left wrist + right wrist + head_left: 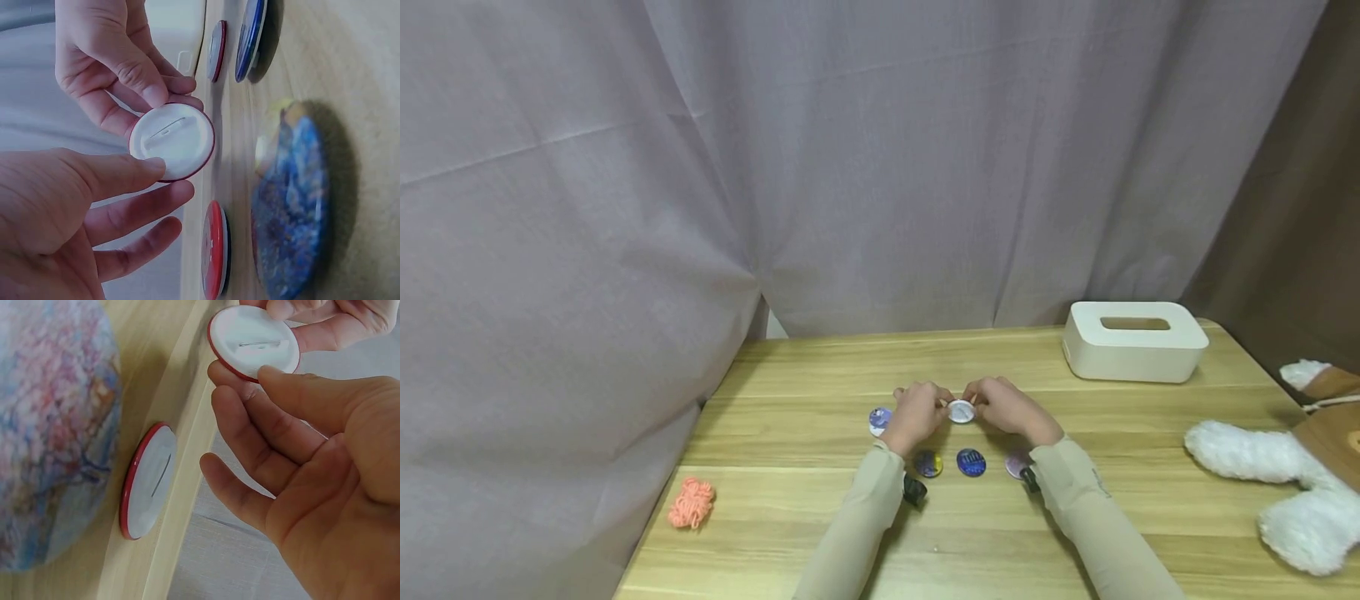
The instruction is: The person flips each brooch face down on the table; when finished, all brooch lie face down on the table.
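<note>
In the head view, my left hand (916,414) and right hand (1006,407) meet over the table at a round pin badge (961,412). Its white back, with a metal pin, faces the camera; a red rim shows in both wrist views. The left hand (69,206) pinches one edge between thumb and fingers, its other fingers spread. At the opposite edge, the right hand (337,431) also pinches the badge (256,340). Beneath lie a blue badge (972,462), a dark-and-yellow badge (928,463) and a pale purple badge (1017,467), partly covered by the right wrist.
Left of the hands lies a blue-and-white badge (880,421). Another red-rimmed badge (149,484) shows its pin side. A white tissue box (1135,342) stands back right, a plush toy (1247,454) sits at the right edge, and coral yarn (692,503) lies at left.
</note>
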Demonstrator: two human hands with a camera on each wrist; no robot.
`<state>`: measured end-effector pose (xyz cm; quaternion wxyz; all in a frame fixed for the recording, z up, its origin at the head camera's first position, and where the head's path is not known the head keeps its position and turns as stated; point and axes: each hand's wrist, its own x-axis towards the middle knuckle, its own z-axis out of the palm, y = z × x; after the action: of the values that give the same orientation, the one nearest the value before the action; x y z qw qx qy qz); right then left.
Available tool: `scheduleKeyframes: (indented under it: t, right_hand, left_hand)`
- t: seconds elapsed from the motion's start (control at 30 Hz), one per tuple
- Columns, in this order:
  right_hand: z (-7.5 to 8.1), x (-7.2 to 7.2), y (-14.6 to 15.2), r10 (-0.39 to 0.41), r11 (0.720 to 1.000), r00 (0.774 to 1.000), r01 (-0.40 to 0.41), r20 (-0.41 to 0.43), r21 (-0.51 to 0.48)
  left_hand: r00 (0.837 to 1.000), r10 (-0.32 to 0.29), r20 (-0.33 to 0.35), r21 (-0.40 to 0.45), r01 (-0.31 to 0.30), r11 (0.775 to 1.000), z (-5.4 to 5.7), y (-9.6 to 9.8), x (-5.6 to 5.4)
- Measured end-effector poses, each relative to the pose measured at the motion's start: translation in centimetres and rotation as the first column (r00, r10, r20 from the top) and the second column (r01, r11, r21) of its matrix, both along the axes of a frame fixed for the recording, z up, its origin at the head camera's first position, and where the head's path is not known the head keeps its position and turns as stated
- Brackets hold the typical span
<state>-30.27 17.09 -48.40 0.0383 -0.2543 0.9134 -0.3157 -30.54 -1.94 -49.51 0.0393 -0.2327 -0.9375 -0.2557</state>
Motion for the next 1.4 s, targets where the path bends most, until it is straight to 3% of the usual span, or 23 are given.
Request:
scheduleKeyframes:
  t: [0.43, 0.67, 0.87, 1.23, 1.4]
  right_hand:
    - [-0.6, 0.3, 0.2, -0.033, 0.997, 0.998, 0.037, 0.058, -0.066]
    - [-0.8, 0.5, 0.2, -0.030, 0.999, 0.998, 0.032, 0.056, -0.037]
    - [-1.0, 0.4, 0.1, -0.029, 1.000, 1.000, 0.029, 0.011, -0.001]
    - [-1.0, 0.6, 0.2, 0.019, 0.998, 0.998, -0.022, -0.058, -0.055]
    - [-0.7, 0.5, -0.3, -0.035, 0.999, 0.998, 0.035, -0.059, -0.003]
  left_hand:
    - [0.996, 0.013, 0.084, 0.020, -0.015, 1.000, 0.3, 0.4, 0.3]
    - [0.992, 0.020, 0.121, -0.005, -0.020, 1.000, 0.0, 0.6, 0.4]
    - [0.995, 0.015, 0.103, -0.020, -0.013, 1.000, -0.1, 0.6, 0.4]
    - [0.996, 0.043, 0.074, -0.082, -0.037, 0.996, -0.2, 0.9, 0.5]
    - [0.998, 0.061, 0.013, -0.155, -0.059, 0.986, -0.1, 1.1, 0.5]
